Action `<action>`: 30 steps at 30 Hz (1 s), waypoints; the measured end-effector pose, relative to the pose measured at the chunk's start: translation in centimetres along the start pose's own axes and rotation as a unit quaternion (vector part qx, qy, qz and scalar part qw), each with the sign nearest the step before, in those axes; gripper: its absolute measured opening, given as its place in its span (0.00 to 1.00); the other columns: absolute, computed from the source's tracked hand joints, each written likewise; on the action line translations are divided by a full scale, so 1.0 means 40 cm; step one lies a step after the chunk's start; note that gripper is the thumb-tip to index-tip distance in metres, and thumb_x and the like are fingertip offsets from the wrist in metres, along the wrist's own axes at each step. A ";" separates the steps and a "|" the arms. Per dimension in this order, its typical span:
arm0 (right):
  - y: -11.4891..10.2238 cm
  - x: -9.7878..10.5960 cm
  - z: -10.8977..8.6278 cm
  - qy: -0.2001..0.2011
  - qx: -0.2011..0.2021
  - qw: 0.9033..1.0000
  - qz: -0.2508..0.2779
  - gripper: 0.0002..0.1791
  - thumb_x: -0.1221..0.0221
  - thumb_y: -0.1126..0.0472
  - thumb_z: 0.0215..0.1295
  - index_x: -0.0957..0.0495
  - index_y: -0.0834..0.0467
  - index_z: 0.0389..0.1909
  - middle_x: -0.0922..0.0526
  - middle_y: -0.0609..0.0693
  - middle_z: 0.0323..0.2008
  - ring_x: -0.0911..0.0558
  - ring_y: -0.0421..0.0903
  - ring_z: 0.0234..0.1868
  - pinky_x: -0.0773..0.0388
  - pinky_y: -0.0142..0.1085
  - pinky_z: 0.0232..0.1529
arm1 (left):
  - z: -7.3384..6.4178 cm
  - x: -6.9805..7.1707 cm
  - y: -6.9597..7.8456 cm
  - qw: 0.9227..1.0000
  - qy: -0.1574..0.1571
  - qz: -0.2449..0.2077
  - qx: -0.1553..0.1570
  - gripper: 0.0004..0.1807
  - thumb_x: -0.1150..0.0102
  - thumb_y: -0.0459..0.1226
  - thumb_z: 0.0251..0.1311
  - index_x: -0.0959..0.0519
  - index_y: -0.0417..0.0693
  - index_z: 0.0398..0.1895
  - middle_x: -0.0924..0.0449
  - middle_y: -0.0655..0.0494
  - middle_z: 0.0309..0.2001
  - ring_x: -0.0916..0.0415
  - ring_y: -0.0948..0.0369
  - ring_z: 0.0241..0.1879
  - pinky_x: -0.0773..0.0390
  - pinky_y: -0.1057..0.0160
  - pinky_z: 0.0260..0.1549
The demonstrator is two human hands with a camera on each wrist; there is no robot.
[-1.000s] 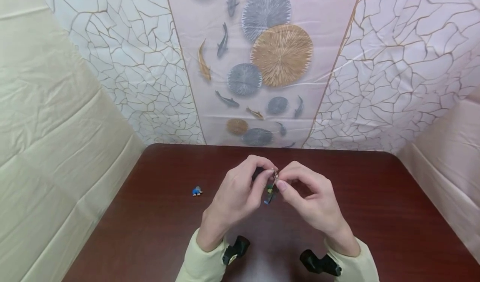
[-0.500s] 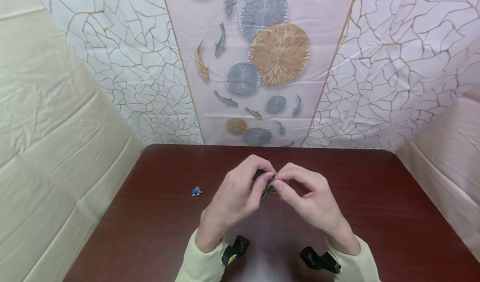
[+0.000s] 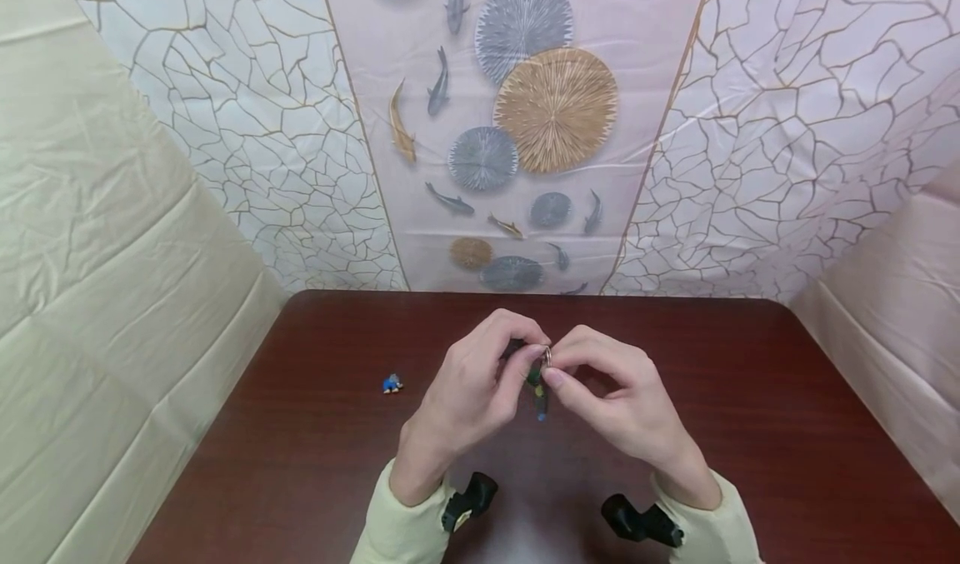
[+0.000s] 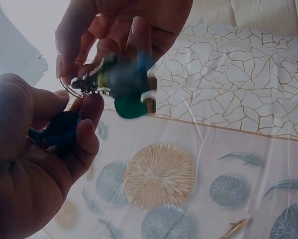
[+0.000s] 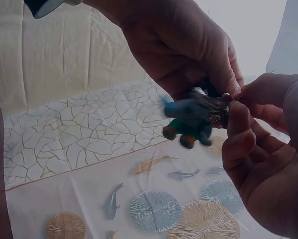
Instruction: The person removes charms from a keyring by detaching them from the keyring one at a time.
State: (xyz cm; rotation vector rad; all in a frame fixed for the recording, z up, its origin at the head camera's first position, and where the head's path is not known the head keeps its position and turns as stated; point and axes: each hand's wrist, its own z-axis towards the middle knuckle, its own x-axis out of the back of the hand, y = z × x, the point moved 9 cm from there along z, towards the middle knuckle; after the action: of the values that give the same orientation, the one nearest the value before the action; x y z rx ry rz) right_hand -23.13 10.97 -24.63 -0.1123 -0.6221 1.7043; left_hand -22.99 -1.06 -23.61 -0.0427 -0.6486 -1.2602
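Above the table, my left hand (image 3: 468,385) and right hand (image 3: 618,393) meet at a small metal key ring (image 3: 547,356). Thumb and finger of each hand pinch it from opposite sides. From the ring dangles a keychain figurine (image 4: 126,87) on a short chain, green and grey with orange feet, blurred in both wrist views. Tucked in the curled fingers of my left hand is a dark blue piece (image 4: 63,130), partly hidden by them. A small blue figurine (image 3: 392,384) lies on the table left of my left hand.
The dark red-brown table (image 3: 315,464) has rounded far corners. Behind it hangs a patterned cloth (image 3: 480,89) with fish and round motifs, and cream cloth (image 3: 112,297) closes off the left side. Black wrist cameras (image 3: 471,501) sit on both sleeves.
The dangling figurine swings toward the left hand, then back to hang almost straight down. My right hand has shifted slightly left; both hands keep their pinch on the ring.
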 end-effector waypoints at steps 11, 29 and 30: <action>-0.011 -0.008 0.005 0.017 0.031 0.999 -0.006 0.02 0.38 0.75 0.60 0.20 0.67 0.33 0.21 0.54 0.30 0.23 0.40 0.33 0.25 0.27 0.30 | -0.004 0.005 -0.012 1.000 -0.002 0.009 0.016 0.01 0.46 0.32 0.68 0.26 0.44 0.39 0.24 0.56 0.35 0.27 0.66 0.34 0.25 0.74 0.37; -0.026 -0.004 0.009 0.021 0.043 0.999 0.000 0.03 0.37 0.74 0.59 0.20 0.66 0.31 0.23 0.52 0.27 0.24 0.40 0.32 0.27 0.29 0.31 | 0.000 0.005 0.003 1.000 -0.004 -0.017 -0.015 0.05 0.50 0.35 0.71 0.26 0.43 0.39 0.24 0.56 0.37 0.27 0.66 0.38 0.25 0.74 0.39; -0.032 -0.003 0.011 0.024 0.053 0.998 0.000 0.02 0.37 0.74 0.59 0.20 0.66 0.30 0.22 0.53 0.27 0.24 0.41 0.32 0.27 0.29 0.31 | -0.001 0.005 0.003 1.000 -0.004 -0.019 -0.011 0.04 0.48 0.35 0.71 0.26 0.43 0.39 0.24 0.56 0.37 0.27 0.66 0.37 0.25 0.75 0.39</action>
State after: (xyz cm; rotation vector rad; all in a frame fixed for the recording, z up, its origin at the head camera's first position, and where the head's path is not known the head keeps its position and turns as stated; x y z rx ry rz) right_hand -22.14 10.83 -23.70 -0.0777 -0.4951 1.7261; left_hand -22.86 -1.20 -23.52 -0.0539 -0.6446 -1.3048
